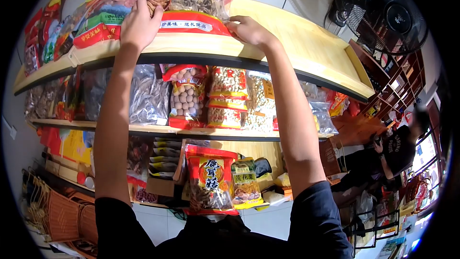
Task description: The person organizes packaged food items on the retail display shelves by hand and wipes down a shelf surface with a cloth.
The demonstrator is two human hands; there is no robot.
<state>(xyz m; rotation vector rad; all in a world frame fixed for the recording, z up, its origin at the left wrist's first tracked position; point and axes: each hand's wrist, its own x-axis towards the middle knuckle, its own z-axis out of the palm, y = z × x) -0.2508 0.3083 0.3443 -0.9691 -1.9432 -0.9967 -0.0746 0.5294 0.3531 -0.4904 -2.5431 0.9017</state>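
a large bag of dried mushrooms [194, 1] lies on the top wooden shelf [297, 31] between a person's half-curled hands. the left hand [140, 23] is at its left side and the right hand [249, 30] touches its lower right corner; whether either grips it cannot be told.

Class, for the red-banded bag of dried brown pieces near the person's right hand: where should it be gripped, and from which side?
Probably low on both side edges, one hand from the left and one from the right. The bag is wide and bulging, its red band facing the person, so low support should limit sagging. The right hand is at its lower right corner.
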